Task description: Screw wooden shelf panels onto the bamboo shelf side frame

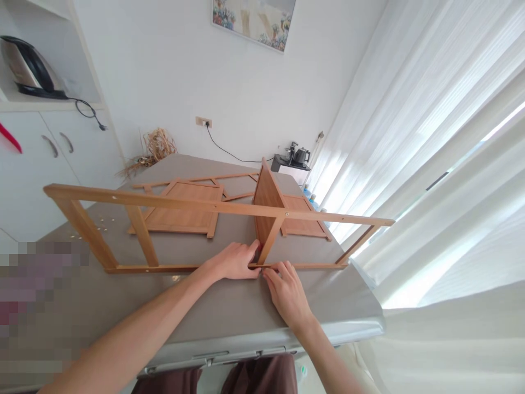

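- The wooden frame (180,204) is stood on its long edge across the near part of the table (213,317)
- Its lower rail is gripped by the left hand (237,260), beside the middle crossbar
- The same rail is touched by the bent fingertips of the right hand (285,287); whether anything small is pinched there cannot be told
- An upright panel (268,189) is set behind that crossbar
- Beyond, flat panels are laid left (180,221) and right (303,225)
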Tool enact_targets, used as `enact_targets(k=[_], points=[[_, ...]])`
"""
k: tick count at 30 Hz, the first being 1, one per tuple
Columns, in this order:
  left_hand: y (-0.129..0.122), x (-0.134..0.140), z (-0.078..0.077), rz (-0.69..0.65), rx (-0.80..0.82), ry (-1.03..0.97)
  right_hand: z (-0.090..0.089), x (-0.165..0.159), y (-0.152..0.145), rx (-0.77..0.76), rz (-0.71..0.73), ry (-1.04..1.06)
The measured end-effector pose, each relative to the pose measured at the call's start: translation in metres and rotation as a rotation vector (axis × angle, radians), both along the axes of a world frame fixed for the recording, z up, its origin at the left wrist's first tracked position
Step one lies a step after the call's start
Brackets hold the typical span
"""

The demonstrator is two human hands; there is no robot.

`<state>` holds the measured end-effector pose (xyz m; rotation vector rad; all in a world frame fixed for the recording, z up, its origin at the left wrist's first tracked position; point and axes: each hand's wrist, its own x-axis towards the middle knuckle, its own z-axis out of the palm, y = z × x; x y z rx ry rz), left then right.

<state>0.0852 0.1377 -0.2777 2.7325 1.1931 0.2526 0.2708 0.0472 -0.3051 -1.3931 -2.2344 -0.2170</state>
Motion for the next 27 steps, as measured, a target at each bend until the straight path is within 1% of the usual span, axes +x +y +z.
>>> enact_targets(k=[4, 9, 12, 16, 19, 24, 27], points=[[-0.0010, -0.0011, 0.0005, -0.007, 0.001, -0.008, 0.0021, -0.0007, -0.0034, -0.037, -0.022, 0.071], [-0.0026, -0.0016, 0.0025, 0.004, -0.004, -0.005, 0.0026, -0.0013, -0.0036, -0.062, 0.020, 0.193], [-0.0026, -0.0016, 0.0029, 0.002, -0.004, -0.005, 0.0023, 0.0003, -0.0037, -0.093, 0.031, 0.224], [-0.0009, -0.0022, 0.0013, 0.001, 0.008, -0.012, 0.0026, 0.0007, -0.0056, -0.119, 0.004, 0.202], [-0.0005, -0.0027, -0.0001, -0.008, 0.026, -0.021, 0.0011, -0.0003, -0.0059, -0.111, -0.019, 0.179], [-0.0016, -0.0027, -0.0003, -0.007, 0.052, -0.024, -0.0026, -0.0020, -0.0029, -0.029, -0.027, 0.113], [-0.0015, -0.0029, 0.0003, -0.012, 0.041, -0.020, -0.0005, -0.0042, -0.0029, 0.015, -0.042, 0.033]])
